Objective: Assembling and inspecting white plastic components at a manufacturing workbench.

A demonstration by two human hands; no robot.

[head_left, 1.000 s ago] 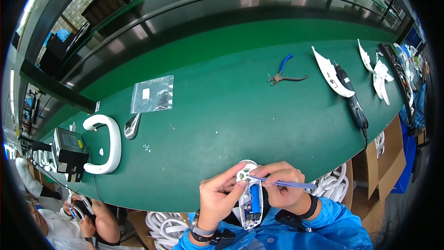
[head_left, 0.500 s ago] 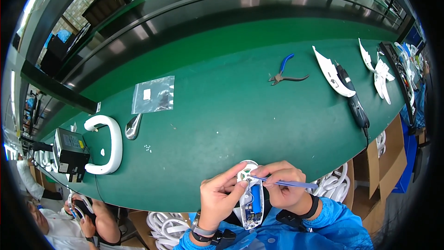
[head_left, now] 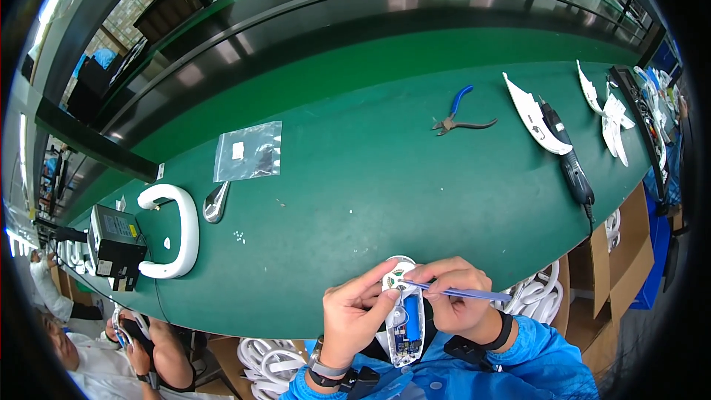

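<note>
My left hand (head_left: 361, 314) is closed on the round upper end of an opened white device (head_left: 406, 348) near the table's front edge. Inside its lower housing show a blue cylindrical battery (head_left: 412, 317) and a dark blue circuit board. A white disc (head_left: 395, 279) with green openings sits at the round end, by my left fingertips. Between the fingers of my right hand (head_left: 458, 295) is a slim purple-blue stick-like tool (head_left: 474, 294), its tip against the disc. My right fingers also lie close to the housing's side.
Diagonal cutters (head_left: 458, 115), white shell pieces (head_left: 535, 122) and a black electric screwdriver (head_left: 570, 163) lie at the right. Leftward are a clear bag (head_left: 252, 152), a white curved handle (head_left: 189, 233) and a black box (head_left: 115, 244). A co-worker (head_left: 104, 355) sits at lower left.
The whole view has shifted slightly, so things appear a little further right. Both hands keep the same hold on the device and tool.
</note>
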